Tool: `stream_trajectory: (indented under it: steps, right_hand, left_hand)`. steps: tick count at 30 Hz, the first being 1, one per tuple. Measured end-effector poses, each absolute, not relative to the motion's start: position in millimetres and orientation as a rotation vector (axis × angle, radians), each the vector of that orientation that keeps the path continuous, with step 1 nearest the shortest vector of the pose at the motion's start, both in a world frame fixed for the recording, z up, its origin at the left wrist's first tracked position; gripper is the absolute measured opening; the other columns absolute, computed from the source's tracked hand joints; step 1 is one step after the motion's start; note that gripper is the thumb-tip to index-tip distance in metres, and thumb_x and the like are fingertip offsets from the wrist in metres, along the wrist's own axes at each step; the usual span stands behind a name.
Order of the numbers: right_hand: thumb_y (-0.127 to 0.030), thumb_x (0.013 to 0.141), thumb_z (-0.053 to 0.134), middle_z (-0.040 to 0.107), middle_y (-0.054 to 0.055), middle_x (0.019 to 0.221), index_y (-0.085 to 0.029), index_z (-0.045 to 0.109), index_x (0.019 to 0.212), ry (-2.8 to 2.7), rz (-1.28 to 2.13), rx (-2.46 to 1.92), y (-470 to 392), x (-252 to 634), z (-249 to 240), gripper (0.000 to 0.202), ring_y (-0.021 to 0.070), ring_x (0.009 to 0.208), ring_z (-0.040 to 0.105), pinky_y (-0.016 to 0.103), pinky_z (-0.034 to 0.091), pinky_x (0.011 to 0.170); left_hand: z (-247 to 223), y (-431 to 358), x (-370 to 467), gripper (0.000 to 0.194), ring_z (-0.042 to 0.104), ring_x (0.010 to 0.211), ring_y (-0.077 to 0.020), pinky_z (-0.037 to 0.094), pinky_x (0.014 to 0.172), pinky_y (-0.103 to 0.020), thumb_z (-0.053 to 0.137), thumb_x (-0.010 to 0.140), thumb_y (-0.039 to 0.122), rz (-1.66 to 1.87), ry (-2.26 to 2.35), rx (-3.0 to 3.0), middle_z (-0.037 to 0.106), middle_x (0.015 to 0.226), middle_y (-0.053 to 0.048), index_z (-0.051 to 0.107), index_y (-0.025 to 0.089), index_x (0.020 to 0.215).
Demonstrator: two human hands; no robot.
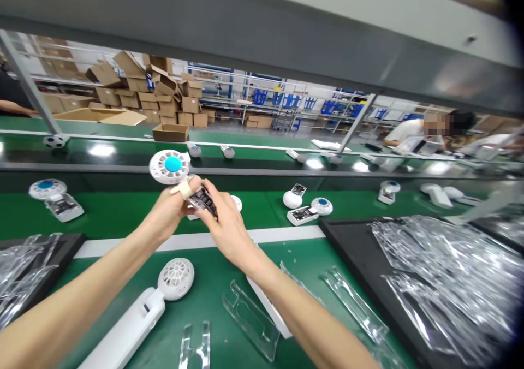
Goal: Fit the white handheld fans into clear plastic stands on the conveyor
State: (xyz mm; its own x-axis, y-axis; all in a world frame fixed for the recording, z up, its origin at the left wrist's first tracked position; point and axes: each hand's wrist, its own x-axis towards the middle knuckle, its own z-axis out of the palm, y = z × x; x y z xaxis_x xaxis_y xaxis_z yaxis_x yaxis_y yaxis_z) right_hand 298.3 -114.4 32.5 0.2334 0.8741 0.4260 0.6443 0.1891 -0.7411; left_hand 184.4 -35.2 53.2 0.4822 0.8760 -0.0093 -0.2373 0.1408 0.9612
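Both hands are on a white handheld fan (pixel 158 168) with a blue hub, over the green conveyor belt. Its dark circuit board (pixel 203 198) shows between my fingers. My left hand (pixel 171 209) is closed around the fan just below its head, with a pale wrap on one finger. My right hand (pixel 224 216) pinches the board end from the other side; the fingertips partly hide it. Below my left forearm lies another white fan (pixel 176 278) with a lattice grille. Clear plastic frames (pixel 254 322) lie near my right forearm, which partly covers a white piece (pixel 270 306).
More fans with exposed boards (pixel 303 214) lie along the belt, another (pixel 65 206) at left. Black trays (pixel 352 249) of clear plastic parts (pixel 454 271) flank the worktop. A metal beam (pixel 245 25) crosses overhead. Cardboard boxes (pixel 159 99) and a co-worker (pixel 413 131) are beyond.
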Motion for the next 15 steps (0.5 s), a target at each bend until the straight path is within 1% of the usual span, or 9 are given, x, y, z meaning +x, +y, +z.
stream_trajectory:
  steps: [2,3,4,6,7,9,11,13,15]
  right_hand:
    - [-0.042,0.095,0.040,0.064,0.009,0.105,-0.018,0.055,0.129,-1.230,0.426,-1.572,-109,303,38,0.044,0.0213,0.098,0.058,0.033,0.045,0.088]
    - [-0.043,0.096,0.035,0.066,0.007,0.095,-0.016,0.063,0.113,-1.102,0.472,-1.608,-105,306,41,0.042,0.0207,0.090,0.060,0.031,0.046,0.081]
    - [-0.043,0.097,0.030,0.066,0.006,0.084,-0.017,0.066,0.094,-1.010,0.489,-1.641,-101,309,42,0.045,0.0201,0.082,0.060,0.030,0.045,0.075]
    - [-0.041,0.097,0.026,0.061,0.004,0.069,-0.020,0.060,0.067,-0.957,0.434,-1.666,-95,314,44,0.050,0.0189,0.071,0.058,0.028,0.042,0.068]
    - [-0.039,0.097,0.024,0.058,0.003,0.065,-0.021,0.055,0.061,-0.968,0.386,-1.659,-93,315,45,0.051,0.0182,0.068,0.056,0.028,0.040,0.066]
    - [-0.037,0.097,0.023,0.054,0.001,0.059,-0.022,0.049,0.056,-1.019,0.326,-1.656,-93,318,48,0.051,0.0168,0.064,0.053,0.027,0.038,0.064]
    - [-0.039,0.097,0.023,0.051,0.000,0.057,-0.022,0.047,0.057,-1.135,0.379,-1.683,-102,325,53,0.050,0.0156,0.061,0.050,0.027,0.037,0.062]
    - [-0.044,0.096,0.026,0.053,0.000,0.061,-0.021,0.051,0.063,-1.290,0.488,-1.729,-123,340,57,0.047,0.0151,0.062,0.050,0.026,0.037,0.062]
    - [-0.047,0.094,0.033,0.058,0.001,0.072,-0.020,0.056,0.074,-1.424,0.570,-1.843,-158,365,57,0.040,0.0156,0.068,0.052,0.026,0.037,0.064]
  left_hand:
    - [57,-42,187,0.045,0.060,0.078,-0.0190,0.051,0.061,-0.028,0.083,0.057,0.045,1.044,0.719,1.170,0.065,0.090,-0.005,0.068,0.016,0.088]
    - [60,-46,189,0.045,0.061,0.081,-0.0200,0.052,0.062,-0.028,0.084,0.056,0.041,1.101,0.714,1.185,0.066,0.094,-0.006,0.069,0.016,0.089]
    - [64,-51,191,0.044,0.061,0.084,-0.0210,0.052,0.063,-0.028,0.084,0.055,0.039,1.142,0.706,1.200,0.066,0.097,-0.006,0.069,0.016,0.090]
    - [69,-61,198,0.043,0.062,0.087,-0.0223,0.053,0.063,-0.028,0.083,0.055,0.037,1.193,0.685,1.216,0.067,0.098,-0.006,0.069,0.016,0.090]
    - [71,-66,201,0.042,0.062,0.087,-0.0225,0.053,0.063,-0.028,0.083,0.055,0.036,1.203,0.675,1.212,0.067,0.097,-0.005,0.069,0.016,0.089]
    - [72,-70,207,0.041,0.063,0.085,-0.0217,0.054,0.064,-0.029,0.083,0.055,0.036,1.187,0.664,1.193,0.067,0.094,-0.005,0.069,0.016,0.088]
    - [71,-61,208,0.042,0.062,0.081,-0.0201,0.054,0.065,-0.029,0.084,0.055,0.036,1.103,0.679,1.173,0.068,0.091,-0.004,0.069,0.016,0.088]
    - [67,-35,198,0.043,0.062,0.077,-0.0184,0.054,0.066,-0.030,0.085,0.053,0.037,1.024,0.741,1.154,0.068,0.086,-0.003,0.068,0.015,0.085]
    - [59,9,174,0.044,0.061,0.074,-0.0166,0.054,0.065,-0.029,0.088,0.049,0.037,1.023,0.880,1.179,0.067,0.081,-0.002,0.066,0.014,0.080]
